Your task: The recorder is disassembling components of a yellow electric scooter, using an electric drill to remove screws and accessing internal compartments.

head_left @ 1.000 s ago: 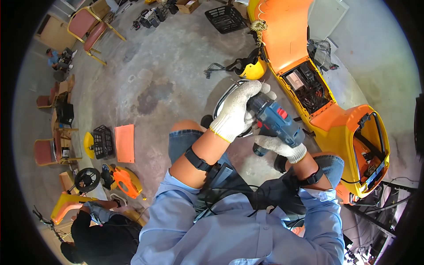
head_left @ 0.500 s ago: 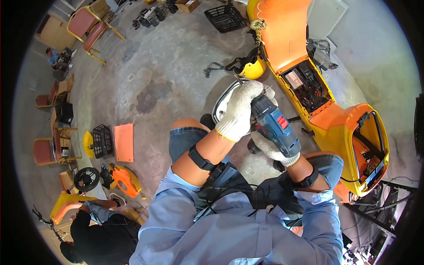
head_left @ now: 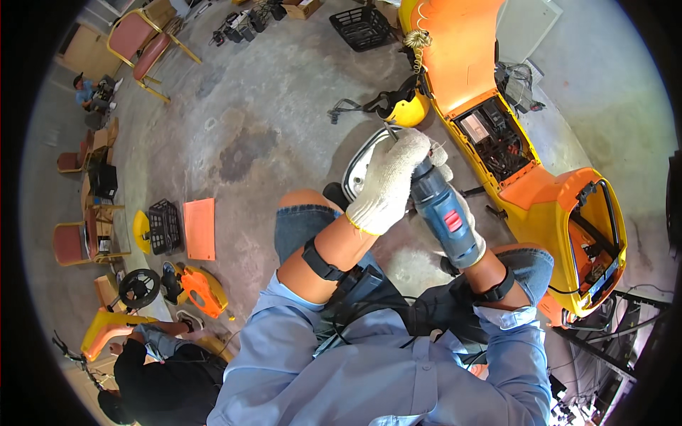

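A blue cordless drill (head_left: 447,216) with a red patch is held in front of me between both hands. My left hand (head_left: 387,177), in a white knit glove, is closed at the drill's nose; its fingertips are mostly hidden. Past its knuckles sticks a thin metal rod (head_left: 390,132). My right hand (head_left: 472,220), gloved too, wraps the drill from the right side and below, largely covered by the tool's body. Beneath my left hand is a white part with a black rim (head_left: 354,175), partly hidden.
A yellow-orange scooter body (head_left: 534,186) with an open wiring bay stands at right. A yellow helmet (head_left: 407,111) and black crate (head_left: 361,28) lie ahead. At left are an orange panel (head_left: 199,228), another crate (head_left: 165,226) and a person in black (head_left: 160,376).
The drill has rolled and swung slightly, its red patch now turned more upward. My right hand has shifted up along its right side. My left hand stays at the nose.
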The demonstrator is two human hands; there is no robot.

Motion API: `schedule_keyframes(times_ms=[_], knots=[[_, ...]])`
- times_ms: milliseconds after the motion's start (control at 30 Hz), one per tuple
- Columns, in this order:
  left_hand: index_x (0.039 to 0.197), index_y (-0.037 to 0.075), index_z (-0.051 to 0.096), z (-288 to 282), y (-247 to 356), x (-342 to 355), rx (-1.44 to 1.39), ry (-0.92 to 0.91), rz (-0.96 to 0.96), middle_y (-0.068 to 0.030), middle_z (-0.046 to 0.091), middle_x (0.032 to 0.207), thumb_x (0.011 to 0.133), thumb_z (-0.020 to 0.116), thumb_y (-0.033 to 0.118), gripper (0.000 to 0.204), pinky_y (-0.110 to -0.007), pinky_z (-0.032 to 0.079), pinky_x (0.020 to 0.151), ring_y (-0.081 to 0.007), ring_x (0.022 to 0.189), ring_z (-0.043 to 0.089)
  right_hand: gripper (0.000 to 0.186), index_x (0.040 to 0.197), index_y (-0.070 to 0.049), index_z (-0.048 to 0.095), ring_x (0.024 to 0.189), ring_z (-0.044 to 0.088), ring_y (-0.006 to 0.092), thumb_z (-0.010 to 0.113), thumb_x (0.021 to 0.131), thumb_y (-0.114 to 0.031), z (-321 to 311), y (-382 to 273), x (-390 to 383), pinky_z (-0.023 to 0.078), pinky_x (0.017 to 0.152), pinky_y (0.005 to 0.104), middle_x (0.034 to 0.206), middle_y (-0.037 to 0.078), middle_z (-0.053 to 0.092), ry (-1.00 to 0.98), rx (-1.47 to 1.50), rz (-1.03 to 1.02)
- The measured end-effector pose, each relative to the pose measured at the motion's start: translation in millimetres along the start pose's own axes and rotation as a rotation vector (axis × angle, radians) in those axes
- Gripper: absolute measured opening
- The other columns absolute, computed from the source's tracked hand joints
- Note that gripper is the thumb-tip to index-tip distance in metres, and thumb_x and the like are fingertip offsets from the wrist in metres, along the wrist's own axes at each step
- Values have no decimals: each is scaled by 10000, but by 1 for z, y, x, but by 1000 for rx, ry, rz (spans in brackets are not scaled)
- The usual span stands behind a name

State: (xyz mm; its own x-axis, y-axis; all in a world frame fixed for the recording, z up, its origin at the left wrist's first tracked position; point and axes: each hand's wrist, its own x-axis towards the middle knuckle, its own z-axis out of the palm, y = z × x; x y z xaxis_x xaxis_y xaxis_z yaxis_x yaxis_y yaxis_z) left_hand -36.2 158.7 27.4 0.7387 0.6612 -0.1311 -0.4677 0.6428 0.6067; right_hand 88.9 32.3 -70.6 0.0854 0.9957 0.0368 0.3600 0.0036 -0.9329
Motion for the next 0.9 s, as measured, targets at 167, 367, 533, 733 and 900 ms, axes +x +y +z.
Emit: schedule_keyframes(times_ms=[167,367,533,733,900], knots=[[955,16,631,-1,-4,1,91,51,31,-105,673,842,976,653,176,162,-390,594,728,-251,759,681,393,1187,-45,655,1001,657,349,727,861,-253,-27,-34,12,497,906,455,1070,152,684,182,-516,-173],[955,43,634,-12,-10,14,156,102,-17,-93,691,872,967,700,162,137,-329,578,711,-188,712,674,371,1144,-62,671,1065,627,324,689,806,-215,-49,-30,16,451,950,448,1163,126,663,280,-884,-434],[1028,-4,661,1,9,9,819,-62,80,-65,711,876,1007,663,214,219,-322,560,771,-142,813,672,396,1174,-55,665,1031,639,348,698,813,-213,-33,-31,16,471,912,463,1146,148,676,479,-820,-499],[1205,-25,659,16,31,-12,404,-320,103,-145,691,1198,1005,683,426,494,-408,544,1015,-265,1137,682,229,844,-68,674,757,643,384,731,701,-238,-35,-54,27,494,707,468,771,155,654,253,-508,-315],[1213,-18,627,-1,37,-4,388,-381,115,-166,692,1174,1025,644,421,479,-449,559,984,-313,1119,683,214,837,-84,663,766,644,372,718,710,-247,-33,-60,27,492,709,466,762,127,649,342,-583,-422]])
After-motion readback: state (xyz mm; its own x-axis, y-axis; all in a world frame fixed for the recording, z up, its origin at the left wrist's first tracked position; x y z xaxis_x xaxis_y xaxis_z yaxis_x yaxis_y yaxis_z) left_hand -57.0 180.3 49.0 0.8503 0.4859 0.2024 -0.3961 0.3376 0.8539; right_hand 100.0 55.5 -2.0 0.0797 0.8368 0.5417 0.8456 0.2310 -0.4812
